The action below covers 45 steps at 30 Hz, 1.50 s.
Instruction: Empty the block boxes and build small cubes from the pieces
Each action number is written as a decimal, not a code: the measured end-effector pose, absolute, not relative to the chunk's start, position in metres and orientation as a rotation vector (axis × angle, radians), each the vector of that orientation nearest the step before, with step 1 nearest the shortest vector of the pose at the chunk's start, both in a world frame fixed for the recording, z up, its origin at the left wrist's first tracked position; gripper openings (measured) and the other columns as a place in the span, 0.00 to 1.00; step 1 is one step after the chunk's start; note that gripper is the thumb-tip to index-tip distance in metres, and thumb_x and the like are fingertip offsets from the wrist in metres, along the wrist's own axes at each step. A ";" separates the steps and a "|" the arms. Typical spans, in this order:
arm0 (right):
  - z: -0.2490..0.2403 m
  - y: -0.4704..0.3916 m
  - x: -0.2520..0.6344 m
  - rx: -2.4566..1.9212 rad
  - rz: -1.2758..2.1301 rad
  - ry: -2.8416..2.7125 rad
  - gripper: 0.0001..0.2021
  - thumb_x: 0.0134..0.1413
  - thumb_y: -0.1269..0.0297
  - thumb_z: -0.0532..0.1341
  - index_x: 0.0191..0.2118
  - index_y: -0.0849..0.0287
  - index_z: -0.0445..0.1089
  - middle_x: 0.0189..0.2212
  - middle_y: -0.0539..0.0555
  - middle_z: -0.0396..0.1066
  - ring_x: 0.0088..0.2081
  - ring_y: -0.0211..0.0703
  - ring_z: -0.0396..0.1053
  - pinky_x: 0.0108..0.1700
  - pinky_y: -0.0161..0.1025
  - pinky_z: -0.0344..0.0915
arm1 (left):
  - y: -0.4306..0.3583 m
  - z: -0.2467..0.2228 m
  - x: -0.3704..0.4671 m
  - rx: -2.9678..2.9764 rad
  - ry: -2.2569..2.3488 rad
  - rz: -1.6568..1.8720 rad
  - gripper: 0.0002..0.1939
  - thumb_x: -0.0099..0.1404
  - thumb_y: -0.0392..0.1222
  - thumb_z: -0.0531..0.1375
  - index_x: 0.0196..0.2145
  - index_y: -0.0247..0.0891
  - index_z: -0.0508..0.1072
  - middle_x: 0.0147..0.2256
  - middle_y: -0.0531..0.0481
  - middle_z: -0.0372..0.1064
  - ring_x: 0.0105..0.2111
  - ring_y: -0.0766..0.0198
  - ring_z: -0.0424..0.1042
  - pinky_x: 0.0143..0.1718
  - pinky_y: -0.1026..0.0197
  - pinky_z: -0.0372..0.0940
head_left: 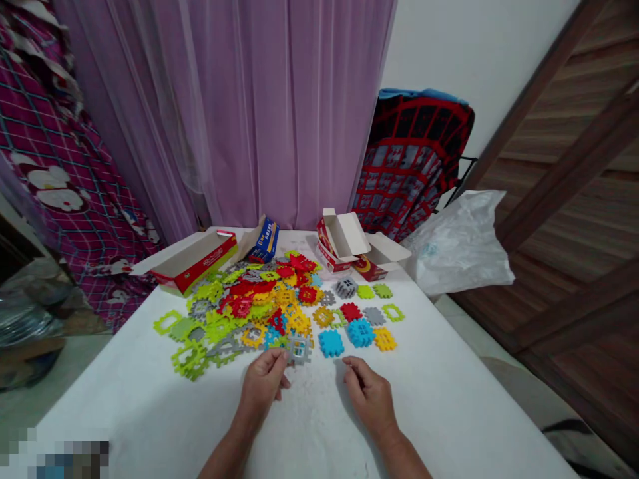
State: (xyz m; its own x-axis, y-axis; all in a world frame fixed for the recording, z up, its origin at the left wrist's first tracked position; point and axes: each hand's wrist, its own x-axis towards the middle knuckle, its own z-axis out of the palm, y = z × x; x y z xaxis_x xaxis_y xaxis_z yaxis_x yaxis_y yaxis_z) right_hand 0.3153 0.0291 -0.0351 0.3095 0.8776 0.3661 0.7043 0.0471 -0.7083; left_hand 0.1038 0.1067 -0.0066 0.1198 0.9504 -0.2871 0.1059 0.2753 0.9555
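Between the thumb and fingers of my left hand [263, 378] is a grey square interlocking building piece [299, 348] with a window-like lattice, held at the front edge of a mixed pile of plastic pieces [259, 299]. My right hand [369, 396] rests over the white table with its fingers curled in and nothing visible in them. Just beyond it lie a blue square piece [331, 343], a stack of blue window pieces [360, 332] and a yellow piece [385, 339]. Farther back are a red piece [351, 311], a grey piece [374, 316] and a grey stack [346, 287].
An open red-and-green box [200, 263] and a blue box [264, 239] stand behind the pile. Opened red boxes [335, 256] sit at the back right. A white plastic bag [456, 246] is beyond the right edge; a purple curtain [294, 113] hangs behind the white table [319, 426].
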 end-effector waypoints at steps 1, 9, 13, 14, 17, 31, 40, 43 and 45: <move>-0.034 0.030 0.311 -1.682 0.204 -1.464 0.17 0.61 0.56 0.52 0.42 0.58 0.75 0.29 0.54 0.76 0.28 0.40 0.73 0.35 0.33 0.70 | 0.106 -0.009 0.103 1.115 1.295 0.862 0.28 0.46 0.68 0.59 0.29 0.38 0.72 0.14 0.57 0.64 0.10 0.73 0.53 0.12 0.68 0.48; -0.009 0.046 0.274 -1.529 -0.049 -1.868 0.32 0.51 0.58 0.65 0.62 0.59 0.61 0.57 0.64 0.66 0.57 0.54 0.65 0.57 0.50 0.66 | 0.101 -0.008 0.102 1.156 1.249 0.869 0.26 0.45 0.67 0.61 0.27 0.40 0.71 0.13 0.59 0.59 0.11 0.70 0.57 0.12 0.68 0.46; 0.009 0.052 0.268 -1.549 0.019 -1.961 0.28 0.49 0.62 0.67 0.57 0.57 0.66 0.53 0.61 0.70 0.52 0.51 0.68 0.54 0.46 0.68 | 0.101 -0.002 0.101 1.165 1.231 0.866 0.26 0.44 0.66 0.61 0.28 0.40 0.70 0.13 0.60 0.60 0.12 0.71 0.56 0.13 0.68 0.48; 0.012 0.053 0.267 -1.564 0.032 -1.962 0.27 0.49 0.63 0.67 0.56 0.57 0.67 0.51 0.60 0.71 0.51 0.50 0.69 0.53 0.45 0.68 | 0.101 -0.001 0.101 1.165 1.230 0.866 0.26 0.45 0.66 0.61 0.28 0.40 0.70 0.13 0.60 0.60 0.12 0.71 0.55 0.13 0.68 0.48; 0.016 0.054 0.265 -1.598 0.055 -1.956 0.27 0.47 0.61 0.68 0.55 0.57 0.67 0.48 0.58 0.72 0.49 0.49 0.70 0.50 0.42 0.69 | 0.100 0.000 0.100 1.166 1.221 0.858 0.27 0.46 0.66 0.61 0.30 0.39 0.70 0.13 0.60 0.60 0.12 0.72 0.55 0.14 0.68 0.49; -0.002 0.051 0.255 -1.597 0.097 -1.753 0.17 0.50 0.64 0.64 0.48 0.56 0.69 0.39 0.54 0.73 0.38 0.43 0.72 0.39 0.36 0.69 | 0.106 -0.001 0.094 1.137 1.133 0.827 0.26 0.49 0.65 0.59 0.34 0.39 0.68 0.13 0.61 0.61 0.10 0.73 0.50 0.13 0.69 0.44; 0.010 0.050 0.270 -1.517 0.066 -1.928 0.30 0.48 0.65 0.66 0.60 0.56 0.63 0.55 0.59 0.68 0.55 0.49 0.67 0.56 0.44 0.67 | 0.104 0.001 0.092 1.174 1.106 0.794 0.23 0.51 0.63 0.58 0.31 0.40 0.67 0.12 0.62 0.58 0.10 0.75 0.47 0.14 0.69 0.42; 0.019 0.052 0.271 -1.481 0.078 -2.071 0.29 0.48 0.64 0.67 0.58 0.54 0.66 0.54 0.57 0.70 0.54 0.49 0.68 0.55 0.44 0.67 | 0.102 0.003 0.090 1.179 1.086 0.785 0.22 0.51 0.62 0.58 0.31 0.40 0.68 0.12 0.62 0.58 0.11 0.74 0.48 0.14 0.69 0.43; 0.023 0.052 0.272 -1.487 0.088 -2.123 0.25 0.48 0.63 0.68 0.54 0.53 0.69 0.49 0.56 0.73 0.50 0.48 0.70 0.52 0.43 0.68 | 0.101 0.005 0.089 1.176 1.080 0.784 0.23 0.51 0.62 0.59 0.31 0.39 0.68 0.12 0.62 0.58 0.11 0.74 0.48 0.14 0.69 0.43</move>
State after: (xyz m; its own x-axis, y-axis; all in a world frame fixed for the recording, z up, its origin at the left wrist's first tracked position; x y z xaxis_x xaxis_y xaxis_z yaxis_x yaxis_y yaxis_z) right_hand 0.2717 0.0521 0.0234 -0.2442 0.8875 0.3907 0.8523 0.3887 -0.3501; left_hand 0.0890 0.1015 0.0047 0.3210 0.9155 -0.2425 0.0530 0.2383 0.9697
